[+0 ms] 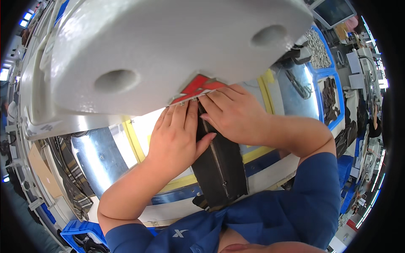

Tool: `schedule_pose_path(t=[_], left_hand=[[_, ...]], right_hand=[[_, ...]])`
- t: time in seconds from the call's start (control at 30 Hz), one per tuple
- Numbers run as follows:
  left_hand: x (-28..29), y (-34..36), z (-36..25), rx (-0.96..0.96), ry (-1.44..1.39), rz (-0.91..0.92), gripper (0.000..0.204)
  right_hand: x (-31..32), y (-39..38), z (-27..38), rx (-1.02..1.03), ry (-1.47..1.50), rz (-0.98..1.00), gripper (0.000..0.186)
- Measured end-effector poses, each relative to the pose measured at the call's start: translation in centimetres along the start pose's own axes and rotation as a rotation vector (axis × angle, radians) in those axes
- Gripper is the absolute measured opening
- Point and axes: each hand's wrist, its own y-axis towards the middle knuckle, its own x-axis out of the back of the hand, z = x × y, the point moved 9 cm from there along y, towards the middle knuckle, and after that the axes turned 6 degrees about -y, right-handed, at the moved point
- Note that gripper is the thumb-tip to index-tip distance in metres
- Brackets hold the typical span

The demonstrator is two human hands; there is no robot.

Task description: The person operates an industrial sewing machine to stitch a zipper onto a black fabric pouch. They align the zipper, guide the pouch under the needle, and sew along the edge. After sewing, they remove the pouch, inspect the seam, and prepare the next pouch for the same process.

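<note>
A dark strip of fabric with a metal zipper [223,162] runs from the edge of the table by my chest up under a large white sewing machine head [168,46]. My left hand [175,137] lies on the strip's left side, fingers stretched forward and thumb out across the zipper. On the other side, my right hand [238,116] rests with its fingers extended and its thumb beside the zipper teeth. Both hands press flat without gripping. The fingertips reach the machine's lower edge, which hides the needle area. The zipper's pull sits at the near end.
Yellow tape strips [134,141] mark the work surface. Blue trays [333,99] at the right hold metal pieces and dark parts. Plaid fabric [71,168] hangs at the left, above a blue crate [86,232]. A monitor [333,12] stands at the far right.
</note>
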Motion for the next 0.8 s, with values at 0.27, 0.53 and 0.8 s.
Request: schedule_pose_path(t=[0.27, 0.53, 0.8], left_hand=[[-0.3, -0.1, 0.0, 0.008, 0.029, 0.042, 0.092], [-1.0, -0.9, -0.4, 0.045, 0.041, 0.162, 0.128], [-1.7, -1.3, -0.3, 0.068, 0.039, 0.212, 0.138]], right_hand=[[-0.1, -0.3, 0.3, 0.008, 0.010, 0.060, 0.073], [-0.5, -0.9, 1.2, -0.035, -0.004, 0.142, 0.095], [-1.0, -1.6, 1.8, -0.064, -0.002, 0.187, 0.094]])
